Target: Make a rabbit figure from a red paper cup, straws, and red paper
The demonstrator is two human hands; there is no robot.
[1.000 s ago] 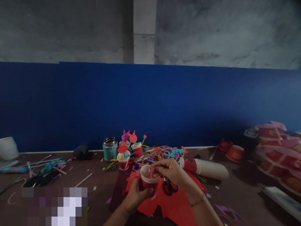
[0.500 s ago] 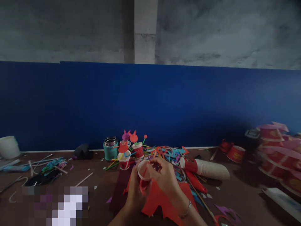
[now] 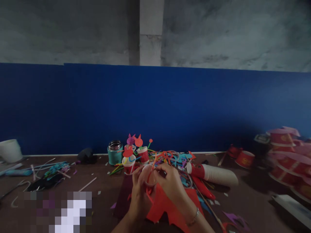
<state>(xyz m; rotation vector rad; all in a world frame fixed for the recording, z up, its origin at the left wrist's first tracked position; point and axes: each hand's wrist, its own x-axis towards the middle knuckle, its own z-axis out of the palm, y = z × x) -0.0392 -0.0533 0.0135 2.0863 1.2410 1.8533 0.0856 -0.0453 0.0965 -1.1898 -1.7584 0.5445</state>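
Observation:
My left hand (image 3: 138, 191) is wrapped round a small paper cup (image 3: 148, 176), its open mouth tilted towards me. At the cup's right rim my right hand (image 3: 167, 176) pinches a thin red-orange strip (image 3: 154, 159), part of which sticks up above the rim. A red strip (image 3: 149, 191) curves down the near side of the cup; whether the two are one piece I cannot tell. Just beyond my hands stand red-and-white cups (image 3: 128, 165) with animal-shaped paper cutouts (image 3: 138, 142) and coloured stems. Red sheets (image 3: 161, 204) with cut edges lie under my wrists.
A teal canister (image 3: 115, 153) stands behind on the left. To the right lies a stack of nested paper cups (image 3: 220, 174), with a heap of coloured scraps (image 3: 175, 157) behind. Red drum-like cup pieces (image 3: 286, 161) are piled far right. A blue panel (image 3: 155, 106) borders the table's back.
The red-orange strip now rises above the cup's rim, where before it showed only inside. The left fingers have shifted up round the cup; the right hand stays at the rim.

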